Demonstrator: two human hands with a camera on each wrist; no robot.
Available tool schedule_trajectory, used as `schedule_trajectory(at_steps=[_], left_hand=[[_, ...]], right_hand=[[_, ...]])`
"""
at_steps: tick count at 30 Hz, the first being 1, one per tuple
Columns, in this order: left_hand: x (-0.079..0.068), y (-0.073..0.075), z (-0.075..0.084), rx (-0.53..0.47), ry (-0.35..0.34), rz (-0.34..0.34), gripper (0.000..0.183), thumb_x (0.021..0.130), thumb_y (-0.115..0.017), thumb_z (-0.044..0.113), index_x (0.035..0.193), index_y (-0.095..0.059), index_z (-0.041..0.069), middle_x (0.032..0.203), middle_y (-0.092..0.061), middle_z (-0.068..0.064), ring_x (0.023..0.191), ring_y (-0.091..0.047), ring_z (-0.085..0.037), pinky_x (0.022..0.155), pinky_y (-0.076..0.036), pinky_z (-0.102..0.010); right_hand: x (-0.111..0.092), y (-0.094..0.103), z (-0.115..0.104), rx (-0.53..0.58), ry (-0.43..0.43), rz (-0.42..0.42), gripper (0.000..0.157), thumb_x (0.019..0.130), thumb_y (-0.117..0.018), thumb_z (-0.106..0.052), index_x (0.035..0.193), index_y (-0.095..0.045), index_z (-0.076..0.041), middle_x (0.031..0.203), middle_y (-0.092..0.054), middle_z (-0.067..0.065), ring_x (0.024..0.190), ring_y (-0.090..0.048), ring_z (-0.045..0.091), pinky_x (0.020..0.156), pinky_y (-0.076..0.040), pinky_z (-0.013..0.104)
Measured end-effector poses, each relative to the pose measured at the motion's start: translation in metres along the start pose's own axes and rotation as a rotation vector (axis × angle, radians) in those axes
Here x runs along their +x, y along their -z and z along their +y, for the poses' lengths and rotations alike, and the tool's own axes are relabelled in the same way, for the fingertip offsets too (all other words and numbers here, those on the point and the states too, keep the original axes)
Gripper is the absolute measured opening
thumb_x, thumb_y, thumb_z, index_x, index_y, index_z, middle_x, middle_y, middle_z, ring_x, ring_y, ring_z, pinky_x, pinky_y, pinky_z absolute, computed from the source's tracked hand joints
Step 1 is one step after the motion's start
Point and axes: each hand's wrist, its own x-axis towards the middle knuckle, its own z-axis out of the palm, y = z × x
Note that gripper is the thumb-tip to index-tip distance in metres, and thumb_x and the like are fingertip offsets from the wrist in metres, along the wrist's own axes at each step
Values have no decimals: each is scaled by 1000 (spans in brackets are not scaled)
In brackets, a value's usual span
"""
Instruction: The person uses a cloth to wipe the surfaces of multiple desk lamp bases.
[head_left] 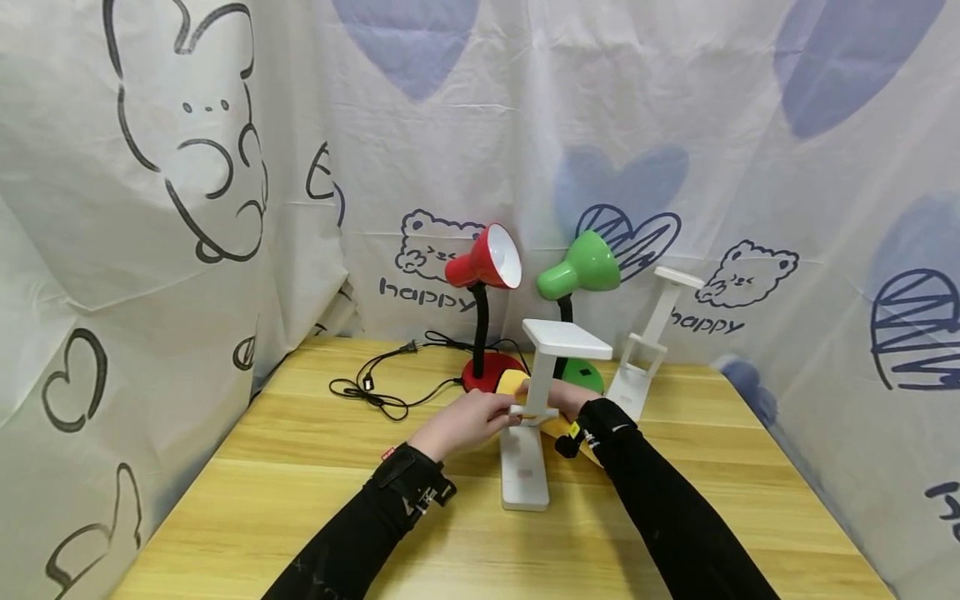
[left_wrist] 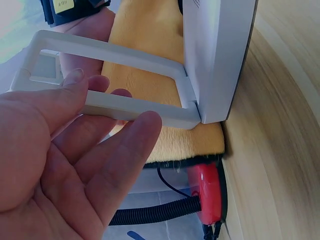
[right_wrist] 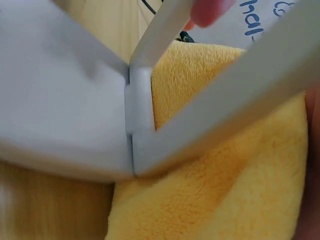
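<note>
A white desk lamp (head_left: 524, 467) with a flat head stands at the middle of the table, its base toward me. My left hand (head_left: 461, 423) pinches the lamp's open white frame arm (left_wrist: 135, 107) low down, near the hinge at its base. Behind that arm, my right hand (head_left: 567, 397) holds a fuzzy yellow cloth (right_wrist: 210, 200) against the lamp. The cloth shows through the opening of the frame and hangs past the base. Lamp and cloth hide much of the right hand's fingers.
Behind the hands stand a red lamp (head_left: 480, 265) and a green lamp (head_left: 583, 268) with black necks. A second white lamp (head_left: 649, 333) is at the back right. A black power cord (head_left: 375, 392) lies looped at the left. Printed curtains (head_left: 525, 125) enclose the table.
</note>
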Motion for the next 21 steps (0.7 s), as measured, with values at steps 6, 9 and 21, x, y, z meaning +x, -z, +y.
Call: schedule_trajectory(at_steps=[6,9,21], left_hand=[[-1,-2,2,13,9,9,16,98,-55,36,108,-64,26,86,-66,7,65,-52,-4,58,-42,-20],[-1,-3,2,12,7,15,16,98,-56,36,107,-64,26,86,-67,5,66,-52,-4,59,-43,-21],[1,0,3,-10,-16,23,13,97,-57,35,98,-65,24,90,-70,1,69,-53,-4,65,-46,-22]], right_hand=[[3,-6,5,-13,94,-55,26,95,-50,-17,111,-61,0,100,-54,7,95,-46,22,84,-36,33],[2,-4,7,22,58,-8,26,94,-54,-23,105,-62,-1,99,-53,6,95,-47,21,84,-36,33],[-14,29,27,-47,-41,65,51,95,-49,-51,131,-58,-15,145,-46,10,135,-38,31,111,-27,53]])
